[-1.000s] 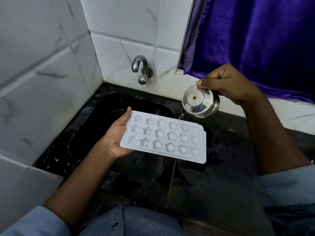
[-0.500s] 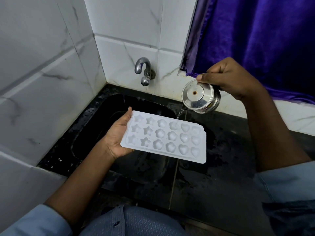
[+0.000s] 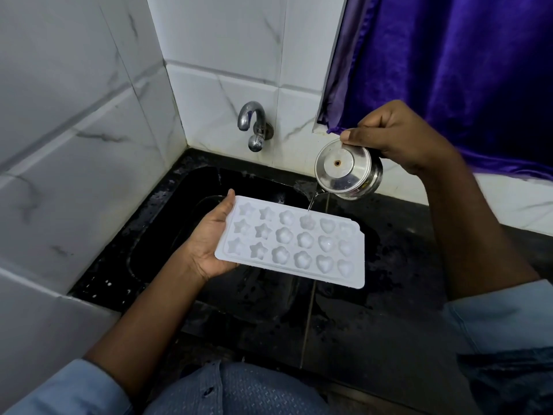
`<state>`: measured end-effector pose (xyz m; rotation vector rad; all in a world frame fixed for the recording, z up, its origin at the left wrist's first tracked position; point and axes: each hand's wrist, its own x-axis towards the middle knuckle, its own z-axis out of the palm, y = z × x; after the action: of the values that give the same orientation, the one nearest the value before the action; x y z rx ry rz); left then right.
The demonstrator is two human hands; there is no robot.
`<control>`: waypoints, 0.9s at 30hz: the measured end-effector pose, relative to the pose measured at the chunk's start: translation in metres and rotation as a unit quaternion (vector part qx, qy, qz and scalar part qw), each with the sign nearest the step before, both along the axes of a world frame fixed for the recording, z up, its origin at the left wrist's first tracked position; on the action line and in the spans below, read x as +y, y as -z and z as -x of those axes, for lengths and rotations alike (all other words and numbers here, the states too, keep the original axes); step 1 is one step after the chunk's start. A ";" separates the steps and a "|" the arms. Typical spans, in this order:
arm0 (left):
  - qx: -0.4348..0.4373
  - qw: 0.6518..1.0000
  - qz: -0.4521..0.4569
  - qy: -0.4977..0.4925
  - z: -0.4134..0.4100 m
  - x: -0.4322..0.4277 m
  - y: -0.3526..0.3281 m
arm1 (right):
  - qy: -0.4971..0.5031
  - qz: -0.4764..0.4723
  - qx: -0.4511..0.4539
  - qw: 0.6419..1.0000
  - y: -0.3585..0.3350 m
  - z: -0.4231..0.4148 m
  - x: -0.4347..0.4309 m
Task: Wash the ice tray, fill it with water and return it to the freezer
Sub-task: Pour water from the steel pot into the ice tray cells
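A white ice tray (image 3: 291, 242) with star, flower and heart moulds is held level over the black sink (image 3: 185, 211). My left hand (image 3: 209, 241) holds it by its left end, palm beneath and thumb along the edge. My right hand (image 3: 398, 139) grips a small steel cup (image 3: 348, 169), tipped toward the tray. A thin stream of water (image 3: 311, 202) falls from the cup's rim into a flower mould in the far row.
A chrome tap (image 3: 253, 127) juts from the white marble-tiled wall (image 3: 227, 85) behind the sink, with no water running from it. The black countertop (image 3: 374, 310) is wet. A purple curtain (image 3: 449, 55) hangs at the back right.
The water stream has shifted left along the tray's far row, from near the heart moulds to a flower mould. The tray stays level in my left hand.
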<state>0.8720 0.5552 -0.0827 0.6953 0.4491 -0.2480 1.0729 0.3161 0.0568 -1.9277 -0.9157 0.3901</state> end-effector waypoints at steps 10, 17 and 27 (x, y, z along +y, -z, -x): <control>0.005 1.000 0.000 0.011 0.001 -0.005 -0.002 | -0.025 -0.007 0.007 1.000 -0.001 0.009 0.027; 0.005 1.000 -0.006 0.003 0.004 0.000 -0.002 | -0.026 -0.014 -0.002 1.000 0.000 0.005 0.032; 0.003 1.000 0.000 0.005 0.005 0.001 0.002 | -0.020 -0.016 -0.009 1.000 0.001 0.003 0.031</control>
<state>0.8668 0.5565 -0.0851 0.6980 0.4508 -0.2602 1.0701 0.3470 0.0554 -1.8890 -0.9669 0.3796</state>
